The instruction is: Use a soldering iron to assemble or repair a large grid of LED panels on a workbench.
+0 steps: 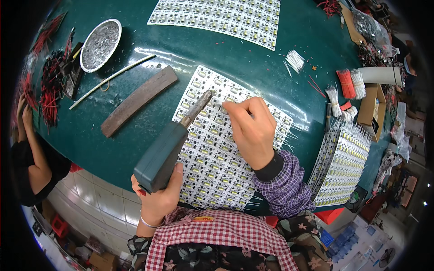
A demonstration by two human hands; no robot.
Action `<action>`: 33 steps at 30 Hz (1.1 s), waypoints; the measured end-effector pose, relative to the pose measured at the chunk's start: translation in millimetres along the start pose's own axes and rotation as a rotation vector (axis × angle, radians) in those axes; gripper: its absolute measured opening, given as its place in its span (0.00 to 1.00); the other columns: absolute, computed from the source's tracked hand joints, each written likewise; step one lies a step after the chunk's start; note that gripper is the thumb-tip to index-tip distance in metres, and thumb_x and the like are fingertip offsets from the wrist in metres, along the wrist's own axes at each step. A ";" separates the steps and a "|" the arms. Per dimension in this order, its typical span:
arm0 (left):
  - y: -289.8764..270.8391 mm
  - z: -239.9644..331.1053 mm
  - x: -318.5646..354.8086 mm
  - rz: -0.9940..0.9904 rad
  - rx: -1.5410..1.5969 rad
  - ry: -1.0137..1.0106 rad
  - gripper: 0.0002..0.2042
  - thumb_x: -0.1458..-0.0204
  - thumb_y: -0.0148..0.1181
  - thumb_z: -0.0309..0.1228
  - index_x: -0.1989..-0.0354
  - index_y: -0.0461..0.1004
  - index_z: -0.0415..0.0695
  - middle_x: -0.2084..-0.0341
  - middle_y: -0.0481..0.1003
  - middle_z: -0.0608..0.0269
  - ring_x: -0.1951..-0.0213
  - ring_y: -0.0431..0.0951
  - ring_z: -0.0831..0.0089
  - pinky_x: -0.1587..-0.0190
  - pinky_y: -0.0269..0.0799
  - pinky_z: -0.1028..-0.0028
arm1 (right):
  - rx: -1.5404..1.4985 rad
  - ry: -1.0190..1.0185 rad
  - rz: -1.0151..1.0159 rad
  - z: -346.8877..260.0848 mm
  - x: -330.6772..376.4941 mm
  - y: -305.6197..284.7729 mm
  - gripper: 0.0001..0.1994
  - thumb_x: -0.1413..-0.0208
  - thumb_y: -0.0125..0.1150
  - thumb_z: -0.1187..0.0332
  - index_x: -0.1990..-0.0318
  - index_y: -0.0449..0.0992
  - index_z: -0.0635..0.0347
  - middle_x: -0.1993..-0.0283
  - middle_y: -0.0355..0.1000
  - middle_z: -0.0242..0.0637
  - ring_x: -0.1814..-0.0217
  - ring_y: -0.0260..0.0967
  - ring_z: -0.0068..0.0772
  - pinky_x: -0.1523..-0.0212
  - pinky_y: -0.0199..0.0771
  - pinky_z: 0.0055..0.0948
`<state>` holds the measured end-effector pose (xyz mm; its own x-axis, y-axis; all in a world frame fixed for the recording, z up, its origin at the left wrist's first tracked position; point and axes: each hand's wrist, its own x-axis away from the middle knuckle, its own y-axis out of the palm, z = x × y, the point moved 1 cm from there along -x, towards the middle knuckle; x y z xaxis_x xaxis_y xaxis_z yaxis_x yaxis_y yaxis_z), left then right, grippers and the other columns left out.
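My left hand (162, 195) is wrapped round the grip of a dark green soldering gun (160, 156). The gun's metal tip reaches over the upper part of a white circuit board panel (205, 165) dotted with rows of small yellow-and-black parts. Just right of the tip, my right hand (253, 128) is closed in a pinch above the panel. What its fingertips hold, if anything, is too small to make out. White wire ends (289, 135) stick out from the panel's right edge.
On the green table (135, 153) lie a brown curved bar (140, 99), a thin stick (113, 81) and a bowl of silvery bits (100, 46). Another panel (217, 20) lies at the far side. Stacked panels (341, 165) and wire bundles (346, 83) are on the right. Someone's arm (34, 144) shows at left.
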<state>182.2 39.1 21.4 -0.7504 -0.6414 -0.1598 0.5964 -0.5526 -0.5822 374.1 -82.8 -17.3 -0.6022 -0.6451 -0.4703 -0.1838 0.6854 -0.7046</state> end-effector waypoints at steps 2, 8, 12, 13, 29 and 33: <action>0.2 3.1 -2.0 0.052 0.211 -0.256 0.10 0.53 0.70 0.20 0.62 0.80 0.34 0.69 0.80 0.62 0.74 0.78 0.73 0.70 0.74 0.73 | -0.114 -0.072 0.015 -4.5 -3.7 -5.4 0.16 0.62 0.63 0.85 0.62 0.80 0.62 0.72 0.66 0.35 0.71 0.66 0.34 0.74 0.67 0.31; -5.6 16.3 -37.3 0.045 0.812 -0.478 0.19 0.52 0.71 0.20 0.51 0.74 0.31 0.60 0.78 0.56 0.67 0.81 0.70 0.67 0.79 0.73 | -0.371 -0.312 -0.061 -28.9 -13.7 -24.9 0.20 0.64 0.64 0.84 0.57 0.80 0.68 0.68 0.73 0.37 0.68 0.71 0.36 0.72 0.70 0.30; -5.0 19.4 -44.4 -0.054 0.880 -0.431 0.20 0.51 0.71 0.20 0.50 0.74 0.31 0.59 0.78 0.54 0.66 0.82 0.69 0.66 0.82 0.72 | -0.353 -0.390 -0.099 -40.4 -13.7 -32.4 0.19 0.63 0.65 0.79 0.57 0.81 0.66 0.66 0.75 0.37 0.67 0.72 0.36 0.69 0.73 0.30; -3.9 20.4 -44.6 -0.073 0.897 -0.423 0.20 0.51 0.71 0.20 0.50 0.74 0.31 0.59 0.78 0.54 0.65 0.82 0.69 0.65 0.83 0.71 | -0.355 -0.394 -0.102 -42.2 -13.5 -33.6 0.19 0.63 0.66 0.78 0.57 0.81 0.66 0.65 0.75 0.37 0.66 0.73 0.36 0.69 0.74 0.30; -12.7 28.6 -38.5 -0.098 0.921 -0.440 0.22 0.56 0.67 0.17 0.49 0.72 0.31 0.62 0.78 0.51 0.74 0.79 0.71 0.74 0.79 0.74 | -0.393 -0.417 -0.107 -52.7 -8.9 -38.5 0.19 0.63 0.66 0.78 0.58 0.82 0.64 0.64 0.75 0.37 0.65 0.74 0.36 0.67 0.76 0.29; -15.7 26.5 -36.0 -0.115 0.905 -0.465 0.22 0.56 0.67 0.17 0.50 0.72 0.32 0.62 0.78 0.52 0.74 0.78 0.73 0.75 0.76 0.77 | -0.397 -0.412 -0.118 -55.1 -8.2 -37.2 0.19 0.64 0.66 0.78 0.58 0.82 0.64 0.65 0.75 0.36 0.65 0.74 0.35 0.67 0.76 0.29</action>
<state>207.3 56.8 57.4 -0.7469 -0.5953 0.2962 0.6637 -0.6949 0.2768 343.1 -84.4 42.0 -0.2232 -0.7483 -0.6246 -0.5565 0.6240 -0.5487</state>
